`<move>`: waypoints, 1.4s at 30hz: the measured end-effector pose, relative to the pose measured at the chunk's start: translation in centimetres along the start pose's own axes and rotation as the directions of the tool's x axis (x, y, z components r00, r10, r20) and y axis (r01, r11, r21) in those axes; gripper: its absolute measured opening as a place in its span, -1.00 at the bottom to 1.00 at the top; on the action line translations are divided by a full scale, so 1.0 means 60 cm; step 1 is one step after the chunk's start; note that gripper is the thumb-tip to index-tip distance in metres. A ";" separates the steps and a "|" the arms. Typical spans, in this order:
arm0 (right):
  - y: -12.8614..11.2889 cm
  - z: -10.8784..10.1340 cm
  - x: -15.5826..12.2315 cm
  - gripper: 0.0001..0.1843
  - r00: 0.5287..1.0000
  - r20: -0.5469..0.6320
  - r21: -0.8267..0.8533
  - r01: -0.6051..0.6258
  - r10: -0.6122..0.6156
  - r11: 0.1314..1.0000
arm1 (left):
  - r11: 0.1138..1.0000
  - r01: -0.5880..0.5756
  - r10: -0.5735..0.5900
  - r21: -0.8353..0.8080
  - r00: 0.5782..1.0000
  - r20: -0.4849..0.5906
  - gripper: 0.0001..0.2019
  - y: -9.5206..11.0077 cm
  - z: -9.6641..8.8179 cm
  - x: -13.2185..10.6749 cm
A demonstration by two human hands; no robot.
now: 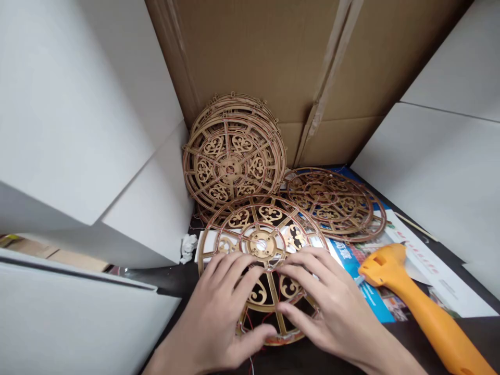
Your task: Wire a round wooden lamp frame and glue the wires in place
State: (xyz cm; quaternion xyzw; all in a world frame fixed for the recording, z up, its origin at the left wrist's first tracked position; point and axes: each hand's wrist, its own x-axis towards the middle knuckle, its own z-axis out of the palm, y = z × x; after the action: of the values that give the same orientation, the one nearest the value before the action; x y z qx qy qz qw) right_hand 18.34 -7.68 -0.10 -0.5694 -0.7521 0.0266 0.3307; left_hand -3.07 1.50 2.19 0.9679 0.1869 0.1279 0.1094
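Left hand point(213, 312) and right hand point(332, 307), fingers spread, hold a wired fretwork wooden wheel point(261, 245) at bottom centre, stacked wheels point(230, 166) upper centre, orange-handled scraper point(424, 312) lower right.

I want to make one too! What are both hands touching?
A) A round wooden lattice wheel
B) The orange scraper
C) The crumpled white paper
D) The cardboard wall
A. The left hand and right hand both lie on the round wooden lattice wheel, away from the orange-handled scraper.
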 end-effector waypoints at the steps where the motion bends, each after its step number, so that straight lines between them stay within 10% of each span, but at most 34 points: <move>1: 0.002 0.001 0.000 -0.62 1.000 -0.001 -0.014 0.002 -0.002 1.000 | 1.000 0.010 -0.010 0.001 1.000 0.008 -0.42 0.000 0.001 0.000; 28: 0.006 0.004 0.006 -0.72 1.000 -0.001 -0.064 0.024 -0.024 0.998 | 0.997 -0.036 0.037 0.073 0.999 -0.011 -0.29 -0.008 0.014 0.001; 36: 0.008 0.006 0.009 -0.75 0.999 0.001 -0.084 0.050 -0.050 0.995 | 0.996 -0.090 0.087 0.020 0.988 0.125 0.09 -0.024 -0.003 -0.009; 42: 0.012 0.008 0.006 -0.75 0.997 -0.005 -0.112 0.074 -0.075 0.991 | 0.998 -0.033 0.024 0.054 0.988 0.154 -0.03 -0.024 0.010 -0.014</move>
State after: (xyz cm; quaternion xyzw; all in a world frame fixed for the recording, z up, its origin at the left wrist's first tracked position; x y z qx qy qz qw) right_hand 18.65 -6.96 -0.61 -0.5586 -0.7718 -0.0304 0.3024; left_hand -4.11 2.41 1.06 0.9801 0.1675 0.0495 0.0941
